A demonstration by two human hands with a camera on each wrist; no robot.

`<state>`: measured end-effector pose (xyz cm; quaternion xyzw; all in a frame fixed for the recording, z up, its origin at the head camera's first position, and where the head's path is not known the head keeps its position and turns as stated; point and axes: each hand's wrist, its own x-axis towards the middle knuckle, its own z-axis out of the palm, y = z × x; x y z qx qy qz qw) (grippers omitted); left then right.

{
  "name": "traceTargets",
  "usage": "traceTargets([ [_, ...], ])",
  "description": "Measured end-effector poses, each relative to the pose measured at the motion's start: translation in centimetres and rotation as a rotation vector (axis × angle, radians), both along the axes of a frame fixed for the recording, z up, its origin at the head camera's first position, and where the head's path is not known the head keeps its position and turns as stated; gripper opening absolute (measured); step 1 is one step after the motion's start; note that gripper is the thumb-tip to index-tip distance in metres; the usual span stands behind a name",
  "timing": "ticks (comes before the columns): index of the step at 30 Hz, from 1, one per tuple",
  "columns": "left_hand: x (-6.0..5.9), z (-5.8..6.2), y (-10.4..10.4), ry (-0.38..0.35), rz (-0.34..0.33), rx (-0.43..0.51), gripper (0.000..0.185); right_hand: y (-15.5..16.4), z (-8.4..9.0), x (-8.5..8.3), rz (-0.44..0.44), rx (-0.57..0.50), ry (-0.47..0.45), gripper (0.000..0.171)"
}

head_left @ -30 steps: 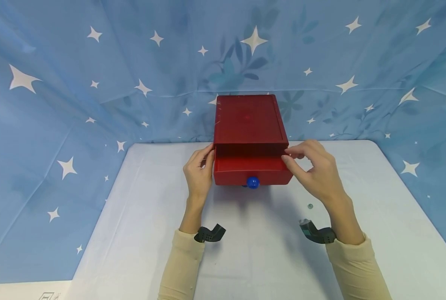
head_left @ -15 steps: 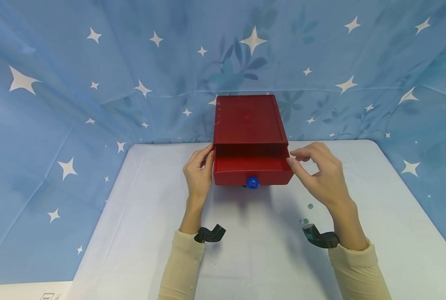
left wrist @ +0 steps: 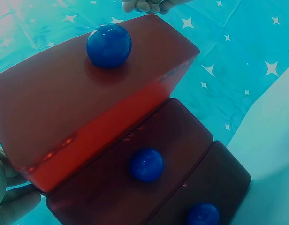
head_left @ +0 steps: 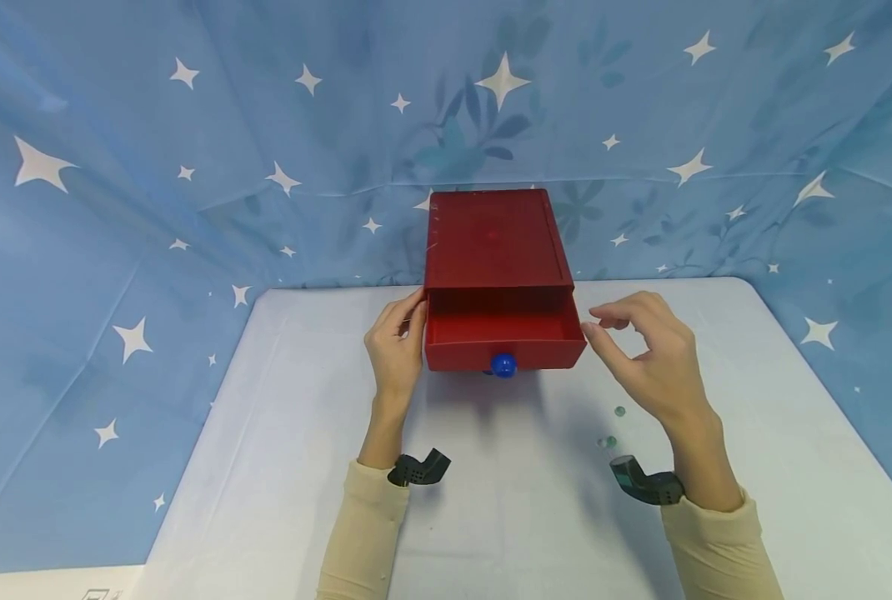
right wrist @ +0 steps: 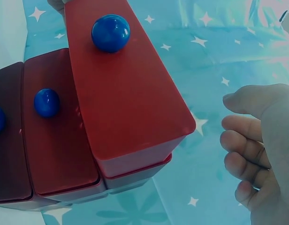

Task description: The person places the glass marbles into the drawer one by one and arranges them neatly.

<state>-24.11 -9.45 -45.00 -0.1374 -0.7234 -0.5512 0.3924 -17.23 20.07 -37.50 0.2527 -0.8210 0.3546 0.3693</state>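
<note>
A red drawer cabinet (head_left: 494,237) stands at the back of the white table, its top drawer (head_left: 461,357) pulled out. A blue round knob (head_left: 503,365) sits on that drawer's front; the part of the inside that shows looks bare. My left hand (head_left: 395,354) touches the cabinet's left side with its fingertips, near the drawer opening. In the left wrist view, its fingers (left wrist: 18,206) lie by the drawer's side edge. My right hand (head_left: 659,358) hovers just right of the drawer, thumb and fingers loosely bent and holding nothing. The right wrist view shows a gap between this hand and the drawer.
Below the top drawer, the left wrist view shows a middle drawer (left wrist: 107,173) and a lower drawer (left wrist: 205,183), both pushed in. Small greenish round pieces (head_left: 620,411) lie on the table (head_left: 506,517) in front of my right hand. A blue starry cloth (head_left: 303,150) hangs behind.
My right hand has moved right, away from the drawer's right edge. More greenish pieces show near its wrist camera. My left hand and the drawer look the same.
</note>
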Motion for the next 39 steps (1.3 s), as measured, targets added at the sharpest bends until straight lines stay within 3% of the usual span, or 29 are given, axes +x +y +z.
traceTargets([
  [14, 0.1, -0.1, -0.1, -0.028, -0.006, -0.011, 0.025, 0.6, -0.9, 0.3, -0.015, -0.025, -0.009, 0.022],
  [39, 0.0, 0.1, 0.1, -0.004, 0.022, -0.012, 0.023, 1.5, -2.7, 1.5, -0.077, -0.047, -0.062, 0.027],
])
